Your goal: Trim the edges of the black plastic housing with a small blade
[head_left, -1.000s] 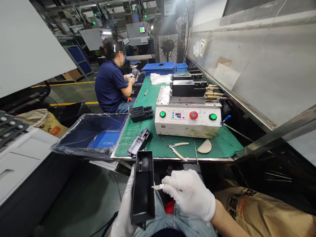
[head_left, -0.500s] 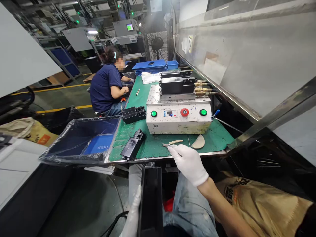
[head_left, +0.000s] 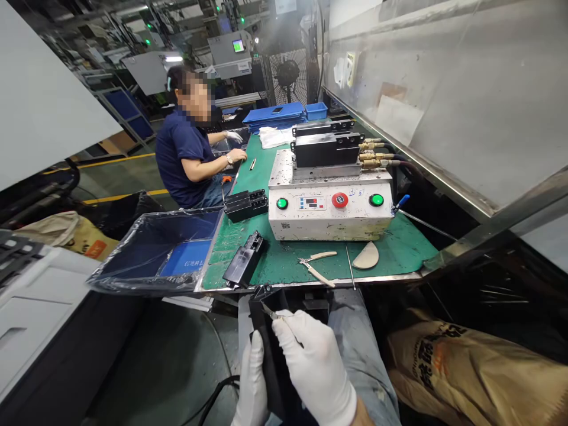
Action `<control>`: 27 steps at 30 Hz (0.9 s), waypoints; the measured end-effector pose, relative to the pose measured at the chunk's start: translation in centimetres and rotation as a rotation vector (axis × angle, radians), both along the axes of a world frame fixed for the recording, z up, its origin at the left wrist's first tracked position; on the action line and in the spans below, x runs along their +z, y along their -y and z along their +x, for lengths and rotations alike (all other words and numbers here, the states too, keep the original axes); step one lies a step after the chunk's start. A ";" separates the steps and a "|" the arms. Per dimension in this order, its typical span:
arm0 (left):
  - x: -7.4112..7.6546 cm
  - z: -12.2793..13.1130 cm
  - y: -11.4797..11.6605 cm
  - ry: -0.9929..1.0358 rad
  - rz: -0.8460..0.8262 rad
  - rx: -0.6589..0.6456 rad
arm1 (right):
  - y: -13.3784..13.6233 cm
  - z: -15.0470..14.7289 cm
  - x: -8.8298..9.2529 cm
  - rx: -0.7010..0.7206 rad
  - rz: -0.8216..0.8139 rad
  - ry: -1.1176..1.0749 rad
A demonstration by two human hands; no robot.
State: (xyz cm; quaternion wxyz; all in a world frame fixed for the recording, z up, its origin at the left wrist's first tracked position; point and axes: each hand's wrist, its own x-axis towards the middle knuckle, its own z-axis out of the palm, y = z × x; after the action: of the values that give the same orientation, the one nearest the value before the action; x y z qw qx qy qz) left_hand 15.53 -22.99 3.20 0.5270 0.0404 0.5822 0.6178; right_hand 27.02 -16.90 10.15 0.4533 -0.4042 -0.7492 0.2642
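As the bench (head_left: 233, 260) runs ahead, left to right there's two black housings (head_left: 245, 259) on it, then below its edge the gloved left hand (head_left: 252, 384) gripping a third black housing (head_left: 270, 361), right hand (head_left: 310, 367) fingers pinching a small blade (head_left: 271, 313) at its rim, plus a white control box (head_left: 331, 220) topped by two black blocks (head_left: 326, 149), its labels too tiny to read.

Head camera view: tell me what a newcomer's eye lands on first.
The white metal control box with its round red button dominates the middle of the green bench mat. At the bottom, the white-gloved left hand holds a long black plastic housing, while the white-gloved right hand pinches a small steel blade against it. Further back on the left, a co-worker in a navy shirt sits at the bench.
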 end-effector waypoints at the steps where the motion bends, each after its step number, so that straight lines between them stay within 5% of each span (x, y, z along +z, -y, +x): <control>1: 0.2 0.1 0.0 0.007 0.001 -0.001 | -0.1 0.1 0.1 0.002 0.008 0.013; 9: 1.0 0.4 -0.1 -0.096 -0.010 -0.005 | 0.0 -0.2 -0.3 -0.034 0.122 0.149; 15: 0.7 0.5 0.0 -0.379 0.084 0.023 | -0.2 -0.1 -0.7 -0.019 0.000 0.068; 20: 0.1 0.8 -0.2 -0.309 0.095 0.083 | 0.1 -0.3 -0.4 -0.036 -0.084 -0.041; 27: 2.2 1.0 -0.8 -0.299 0.039 0.074 | 0.6 -0.9 0.2 -0.053 -0.105 -0.053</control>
State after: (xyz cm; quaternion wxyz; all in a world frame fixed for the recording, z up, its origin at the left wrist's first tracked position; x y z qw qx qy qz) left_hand 16.48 -22.15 5.40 0.4107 0.1206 0.6432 0.6349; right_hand 26.17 -17.54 10.34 0.4580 -0.4398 -0.7113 0.3015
